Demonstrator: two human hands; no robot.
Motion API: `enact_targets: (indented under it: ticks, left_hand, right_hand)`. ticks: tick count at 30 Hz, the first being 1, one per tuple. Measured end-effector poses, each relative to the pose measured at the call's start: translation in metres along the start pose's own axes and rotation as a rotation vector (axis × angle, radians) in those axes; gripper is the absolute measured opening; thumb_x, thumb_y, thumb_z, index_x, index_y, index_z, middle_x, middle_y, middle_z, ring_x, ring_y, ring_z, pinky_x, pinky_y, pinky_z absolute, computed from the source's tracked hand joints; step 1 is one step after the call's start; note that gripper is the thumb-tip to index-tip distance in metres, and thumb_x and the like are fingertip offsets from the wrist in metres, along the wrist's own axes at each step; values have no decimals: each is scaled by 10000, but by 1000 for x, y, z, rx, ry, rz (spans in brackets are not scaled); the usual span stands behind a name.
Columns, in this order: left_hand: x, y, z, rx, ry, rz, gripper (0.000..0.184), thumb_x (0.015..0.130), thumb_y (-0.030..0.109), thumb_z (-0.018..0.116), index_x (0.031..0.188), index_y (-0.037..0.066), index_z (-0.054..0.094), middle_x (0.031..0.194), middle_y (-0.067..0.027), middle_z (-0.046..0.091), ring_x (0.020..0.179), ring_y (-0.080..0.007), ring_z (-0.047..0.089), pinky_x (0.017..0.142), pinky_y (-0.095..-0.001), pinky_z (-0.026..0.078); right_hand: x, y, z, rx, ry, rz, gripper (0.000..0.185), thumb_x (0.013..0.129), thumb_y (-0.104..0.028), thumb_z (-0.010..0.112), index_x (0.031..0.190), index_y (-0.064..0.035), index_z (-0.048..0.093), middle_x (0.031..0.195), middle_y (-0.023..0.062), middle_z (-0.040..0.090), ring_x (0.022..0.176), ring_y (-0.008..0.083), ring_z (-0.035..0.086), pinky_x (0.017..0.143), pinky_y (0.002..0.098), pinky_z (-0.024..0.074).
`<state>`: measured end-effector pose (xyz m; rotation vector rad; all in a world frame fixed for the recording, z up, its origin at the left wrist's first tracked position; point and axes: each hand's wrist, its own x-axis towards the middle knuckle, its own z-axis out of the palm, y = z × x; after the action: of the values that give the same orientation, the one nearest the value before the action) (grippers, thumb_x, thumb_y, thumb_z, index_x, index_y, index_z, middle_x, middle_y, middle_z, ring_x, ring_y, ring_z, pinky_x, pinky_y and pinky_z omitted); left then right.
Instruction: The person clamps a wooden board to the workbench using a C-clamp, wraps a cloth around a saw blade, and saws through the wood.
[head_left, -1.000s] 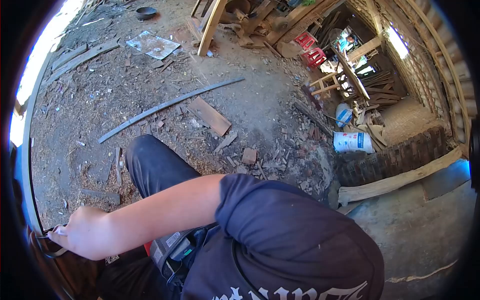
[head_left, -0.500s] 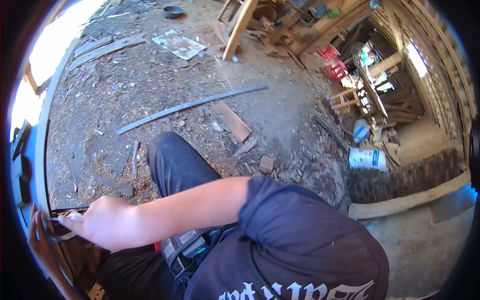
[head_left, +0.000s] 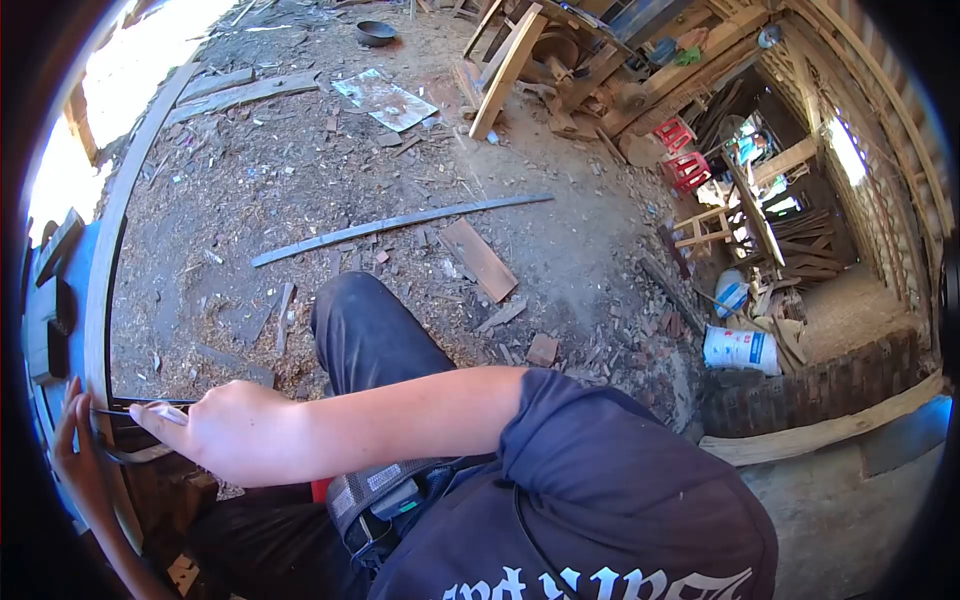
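Note:
My right hand (head_left: 240, 432) is closed around a thin tool with a pale, glassy handle and a slim dark shaft (head_left: 112, 411), like a screwdriver. The shaft points left toward a long wooden plank (head_left: 101, 330). At the left edge, my left hand (head_left: 74, 440) has its fingers stretched out against the wood, close to the tool's tip. Whether those fingers touch the tip I cannot tell. Beneath the tool, a curved light strip (head_left: 140, 456) shows beside the frame. Several dark wooden blocks (head_left: 45, 335) sit on a blue surface beyond the plank.
The dirt floor (head_left: 210, 170) is strewn with chips and scraps. A long narrow slat (head_left: 400, 228) and a brown board (head_left: 480, 262) lie there. Farther off are a black bowl (head_left: 375, 34), a white sack (head_left: 740, 350), red plastic stools (head_left: 687, 172) and a low brick wall (head_left: 820, 395).
The view has shifted slightly, so the floor and scraps appear a little lower and farther right. Both hands appear slightly higher, and the right hand keeps hold of the tool at the plank.

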<state>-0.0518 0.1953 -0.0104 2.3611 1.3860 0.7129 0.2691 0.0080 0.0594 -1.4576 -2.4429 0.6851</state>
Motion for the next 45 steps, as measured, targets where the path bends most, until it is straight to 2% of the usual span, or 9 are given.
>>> enact_targets:
  ticks: [3, 4, 7, 14, 21, 29, 37, 41, 45]
  left_hand:
    - [11, -24, -4, -134, -13, -75, 369, 1092, 203, 543, 1372, -17, 637, 1439, -138, 633, 1324, -207, 587, 1143, -346, 414]
    - [17, -77, -5, -248, -3, -113, 393, 1094, 228, 540, 1395, -13, 618, 1453, -142, 621, 1332, -206, 580, 1145, -339, 408]
    - [16, -86, -14, -292, 39, -132, 395, 1094, 226, 538, 1397, -16, 614, 1456, -143, 618, 1335, -208, 577, 1148, -340, 405]
    - [6, -23, -3, -115, 39, -54, 400, 1095, 221, 535, 1404, -24, 605, 1463, -146, 611, 1342, -211, 570, 1153, -344, 399]
    - [29, -16, 3, -151, 37, -65, 405, 1096, 217, 531, 1410, -32, 595, 1469, -149, 604, 1349, -215, 563, 1158, -347, 393]
    - [22, -7, 4, -132, 26, -47, 411, 1097, 211, 526, 1416, -41, 584, 1477, -153, 596, 1356, -219, 555, 1165, -351, 385]
    - [24, -15, 4, -175, 30, -71, 417, 1098, 206, 522, 1423, -50, 573, 1484, -156, 588, 1364, -223, 547, 1171, -354, 378]
    - [15, -18, 1, -166, 34, -76, 420, 1098, 203, 519, 1427, -54, 568, 1488, -158, 584, 1368, -225, 543, 1174, -356, 375]
    - [20, -40, -4, -261, 27, -116, 423, 1099, 201, 517, 1430, -59, 563, 1492, -160, 580, 1372, -228, 539, 1177, -358, 371]
  right_hand:
    - [28, 1, 28, -107, 219, -91, 702, 950, -103, 557, 1561, 87, 270, 965, 217, 718, 820, 317, 751, 651, 427, 601]
    - [54, 3, 44, -143, 243, -92, 676, 971, -137, 538, 1558, 81, 285, 1132, 219, 696, 886, 308, 750, 676, 418, 606]
    - [79, -14, 21, -189, 101, -72, 600, 1005, -159, 476, 1542, 61, 326, 1318, 186, 630, 941, 295, 745, 680, 406, 604]
    - [20, 4, 30, -42, 130, -18, 568, 1004, -181, 483, 1519, 35, 376, 917, 167, 721, 817, 333, 745, 670, 424, 587]
    - [74, -11, 25, -155, 41, -47, 663, 992, -205, 513, 1571, 33, 295, 1271, 147, 660, 965, 290, 738, 712, 401, 578]
    - [30, -9, 27, -78, 93, 0, 609, 1014, -190, 446, 1565, 39, 325, 1233, 162, 657, 915, 275, 729, 711, 403, 575]
    - [58, -6, 32, -139, 117, 2, 666, 980, -242, 572, 1543, 29, 340, 1216, 151, 678, 892, 286, 738, 682, 386, 566]
    - [10, -8, 6, -77, -65, 56, 623, 994, -175, 517, 1550, 36, 331, 1034, 151, 698, 901, 292, 743, 653, 386, 576]
    - [72, -2, 48, -114, 226, -55, 622, 993, -157, 501, 1555, 44, 325, 915, 123, 696, 823, 293, 743, 633, 425, 578]
